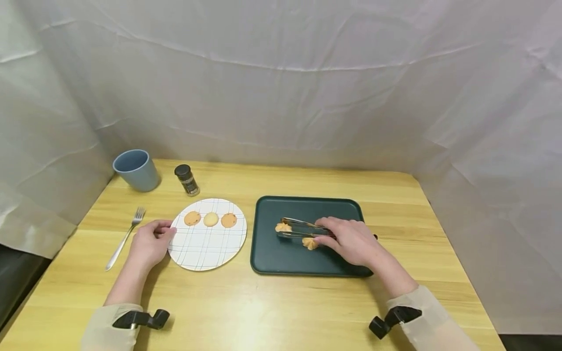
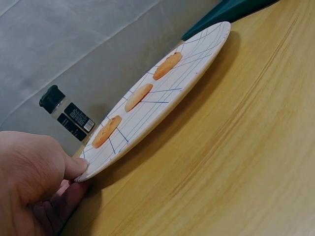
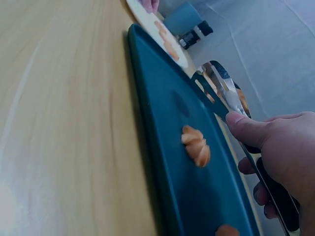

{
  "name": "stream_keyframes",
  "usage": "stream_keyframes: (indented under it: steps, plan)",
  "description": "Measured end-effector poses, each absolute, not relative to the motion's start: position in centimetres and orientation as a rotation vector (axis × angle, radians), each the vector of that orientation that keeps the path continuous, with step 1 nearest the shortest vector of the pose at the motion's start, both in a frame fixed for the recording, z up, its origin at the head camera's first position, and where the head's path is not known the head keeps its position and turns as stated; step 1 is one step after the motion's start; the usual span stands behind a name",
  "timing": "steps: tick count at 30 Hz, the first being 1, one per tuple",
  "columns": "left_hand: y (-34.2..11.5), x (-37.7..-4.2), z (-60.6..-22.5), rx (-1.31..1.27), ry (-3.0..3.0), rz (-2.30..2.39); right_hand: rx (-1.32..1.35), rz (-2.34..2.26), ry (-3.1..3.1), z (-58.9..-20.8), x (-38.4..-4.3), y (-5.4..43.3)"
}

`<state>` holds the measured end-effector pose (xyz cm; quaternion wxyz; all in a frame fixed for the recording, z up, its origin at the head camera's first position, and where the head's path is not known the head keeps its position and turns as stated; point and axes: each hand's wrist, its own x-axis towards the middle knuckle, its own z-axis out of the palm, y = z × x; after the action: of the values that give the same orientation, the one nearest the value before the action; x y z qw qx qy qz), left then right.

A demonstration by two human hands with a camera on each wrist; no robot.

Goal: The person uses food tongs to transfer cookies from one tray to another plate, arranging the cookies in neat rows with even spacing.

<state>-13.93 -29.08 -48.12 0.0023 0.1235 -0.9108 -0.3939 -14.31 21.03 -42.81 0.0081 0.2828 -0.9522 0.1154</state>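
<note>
My left hand (image 1: 150,245) pinches the left edge of a round white plate (image 1: 206,251) with blue lines, thumb on top and fingers underneath. Three flat round cookies (image 1: 210,219) lie in a row across the plate's far half. In my right hand (image 1: 351,241) is a pair of metal tongs (image 3: 227,93) with dark handles, held over a dark green tray (image 1: 272,261). Between the tong tips sits a piped, ridged cookie (image 1: 283,227). Another piped cookie (image 3: 196,146) lies on the tray below the tongs. Part of a further cookie (image 3: 227,230) shows at the right wrist view's bottom edge.
A blue-grey cup (image 1: 142,174) stands at the back left, with a black-capped spice jar (image 1: 187,180) beside it. Left of my left hand lies a fork (image 1: 125,241). Pale cloth (image 1: 281,87) hangs along the back and sides of the wooden table (image 1: 228,307).
</note>
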Motion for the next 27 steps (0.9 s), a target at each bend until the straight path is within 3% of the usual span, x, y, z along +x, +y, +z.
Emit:
stream_keyframes:
  steps: [27]
  plan:
    - [-29.2, -13.8, -48.0, 0.370, -2.856, -1.235, 1.094, 0.386, -2.875, -41.2, -15.5, 12.4]
